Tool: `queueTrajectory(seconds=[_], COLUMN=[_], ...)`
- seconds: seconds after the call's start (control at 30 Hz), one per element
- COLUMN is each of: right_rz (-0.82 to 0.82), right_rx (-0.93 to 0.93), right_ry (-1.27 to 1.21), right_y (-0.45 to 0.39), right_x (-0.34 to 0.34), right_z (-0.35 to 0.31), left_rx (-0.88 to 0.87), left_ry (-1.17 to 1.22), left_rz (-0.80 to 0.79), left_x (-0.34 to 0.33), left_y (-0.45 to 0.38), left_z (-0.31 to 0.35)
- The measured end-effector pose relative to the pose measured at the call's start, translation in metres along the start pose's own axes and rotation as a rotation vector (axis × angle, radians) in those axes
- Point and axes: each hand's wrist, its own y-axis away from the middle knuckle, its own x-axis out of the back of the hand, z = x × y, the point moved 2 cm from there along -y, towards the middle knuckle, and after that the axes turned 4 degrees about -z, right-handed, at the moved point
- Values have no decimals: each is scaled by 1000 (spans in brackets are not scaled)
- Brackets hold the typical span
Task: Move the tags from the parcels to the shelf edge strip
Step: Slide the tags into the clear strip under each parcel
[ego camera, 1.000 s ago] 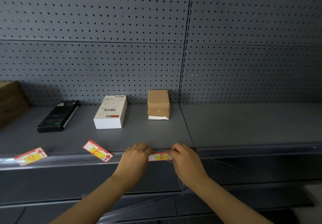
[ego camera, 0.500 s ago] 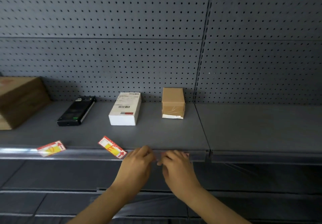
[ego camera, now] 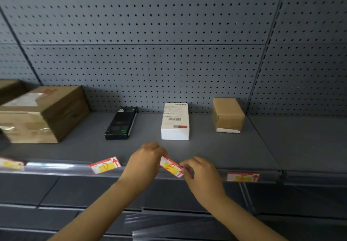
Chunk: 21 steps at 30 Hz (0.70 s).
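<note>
Grey wall with little holes (ego camera: 150, 34) standing behind, lower grey shelf (ego camera: 56, 190) sitting below, clear plastic strips (ego camera: 169, 227) lying low down.

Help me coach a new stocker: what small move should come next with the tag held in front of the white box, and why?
Probably turn the tilted tag level and slide it into the clear strip on the shelf edge. Both the left hand and the right hand pinch its ends, and it lies askew, while the tag to the right already sits flat in the strip.
</note>
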Motion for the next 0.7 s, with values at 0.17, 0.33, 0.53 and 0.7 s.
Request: queueTrajectory(seconds=[0.17,0.33,0.53,0.7], right_rz=[52,60,43,22], right_rx=[-45,0,101,137], right_ry=[92,200,317,340], right_y=[-1,4,-1,-2], right_x=[-19,-22,-18,-23], right_z=[-16,-24,-22,-17], left_rx=[-103,-151,-156,-170], left_ry=[166,259,193,90], left_rz=[-40,-36,-19,-47], left_x=[-5,-11,-20,-32], left_y=[1,19,27,35], left_z=[-22,-31,-33,-32])
